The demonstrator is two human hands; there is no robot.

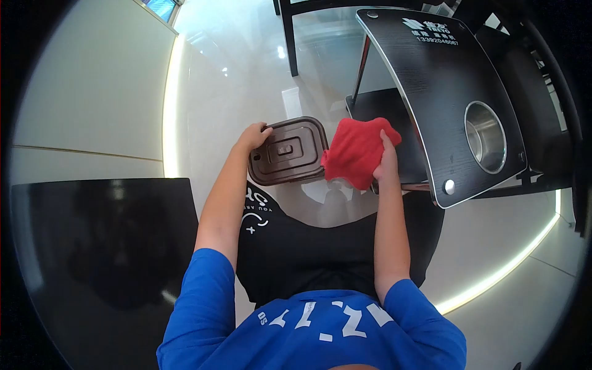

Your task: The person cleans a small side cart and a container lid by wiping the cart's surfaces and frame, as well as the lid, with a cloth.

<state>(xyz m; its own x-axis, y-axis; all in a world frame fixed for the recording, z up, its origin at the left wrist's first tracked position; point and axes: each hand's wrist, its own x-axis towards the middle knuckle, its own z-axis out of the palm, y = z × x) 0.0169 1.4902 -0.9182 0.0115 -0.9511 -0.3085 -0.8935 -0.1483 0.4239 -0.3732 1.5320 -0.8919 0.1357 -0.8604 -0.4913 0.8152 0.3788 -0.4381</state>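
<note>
My left hand (254, 136) grips the upper left edge of a brown plastic lidded container (288, 150), a rounded rectangle with a small raised piece in the middle of its lid. The thumb lies on top; the other fingers are partly hidden at the rim. In my right hand (386, 158) is a red cloth (354, 152), bunched up and pinched at its right side. The cloth's left edge meets or slightly overlaps the container's right edge. How much room lies between container and floor I cannot tell.
To the right stands a black tea table (425, 80) with metal legs, a lower shelf (385, 105) and a round steel basin (485, 137). A glossy black surface (105, 246) is at the left. Pale cabinets (105, 74) with a light strip border the shiny floor (228, 92).
</note>
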